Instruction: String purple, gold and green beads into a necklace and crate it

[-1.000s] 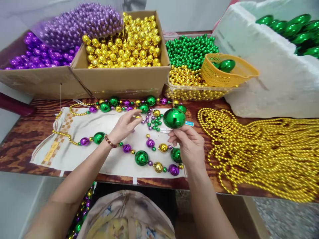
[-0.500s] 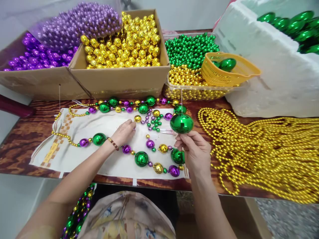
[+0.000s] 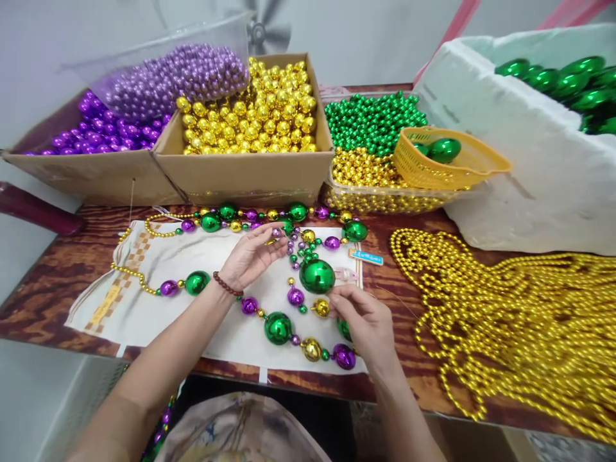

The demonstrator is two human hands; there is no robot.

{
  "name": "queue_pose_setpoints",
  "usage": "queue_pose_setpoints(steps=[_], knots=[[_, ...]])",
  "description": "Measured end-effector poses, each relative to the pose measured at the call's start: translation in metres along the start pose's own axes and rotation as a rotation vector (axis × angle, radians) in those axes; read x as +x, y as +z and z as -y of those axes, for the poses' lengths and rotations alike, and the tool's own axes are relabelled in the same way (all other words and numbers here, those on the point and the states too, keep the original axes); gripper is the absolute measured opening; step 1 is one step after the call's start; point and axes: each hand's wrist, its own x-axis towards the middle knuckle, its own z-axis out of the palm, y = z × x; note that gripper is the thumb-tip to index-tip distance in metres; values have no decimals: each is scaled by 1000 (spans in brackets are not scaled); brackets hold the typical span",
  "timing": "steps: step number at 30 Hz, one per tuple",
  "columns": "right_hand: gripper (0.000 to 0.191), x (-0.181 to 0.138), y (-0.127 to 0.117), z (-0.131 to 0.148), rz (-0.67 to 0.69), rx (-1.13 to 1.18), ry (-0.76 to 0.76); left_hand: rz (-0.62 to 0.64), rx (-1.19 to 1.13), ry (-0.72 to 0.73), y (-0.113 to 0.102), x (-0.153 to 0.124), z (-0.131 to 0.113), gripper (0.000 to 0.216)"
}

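Note:
My left hand (image 3: 255, 255), with a beaded bracelet at the wrist, is turned palm up. Its thumb and finger close on a small purple bead (image 3: 276, 233); a bit of gold shows just below. My right hand (image 3: 368, 324) pinches at the right side of a large shiny green bead (image 3: 317, 276), held above the cloth. A thin thread (image 3: 397, 300) runs off to the right of that hand. Under both hands, a beaded strand of green, purple and gold lies in a loop on the white cloth (image 3: 168, 327). Loose small green and purple beads sit near the green bead.
Cardboard boxes of purple beads (image 3: 108, 133) and gold beads (image 3: 250, 115) stand behind. A clear tub holds small green beads (image 3: 375, 122) and gold ones, with a yellow basket (image 3: 433, 170) on top. Gold bead chains (image 3: 520, 333) cover the right side, below a white foam box (image 3: 510, 173).
My left hand has turned palm up and risen right and back, now with a small purple bead in its fingers. My right hand has brought the green bead left and lower. The view has tilted up.

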Motion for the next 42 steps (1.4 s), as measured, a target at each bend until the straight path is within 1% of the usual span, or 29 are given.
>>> queue_pose_setpoints(steps=[5,12,16,20,25,32,38,42], knots=[[17,0,-3,1,24,-72,-2,-14,-24,36,-2,-1,-1,11],[19,0,-2,2,65,-117,-21,0,4,70,-6,0,0,13],[20,0,-4,3,98,-171,-39,14,59,95,-9,0,-4,17],[21,0,-6,4,135,-216,-67,26,141,109,-12,0,-12,20],[20,1,-4,6,129,-226,-75,30,147,83,-14,0,-19,22],[21,0,0,9,132,-218,-74,1,74,67,-15,-1,-13,17],[21,-1,0,10,131,-249,-101,-5,89,68,-14,-1,-14,15],[22,-2,1,12,128,-261,-89,-26,108,71,-13,-1,-13,15]])
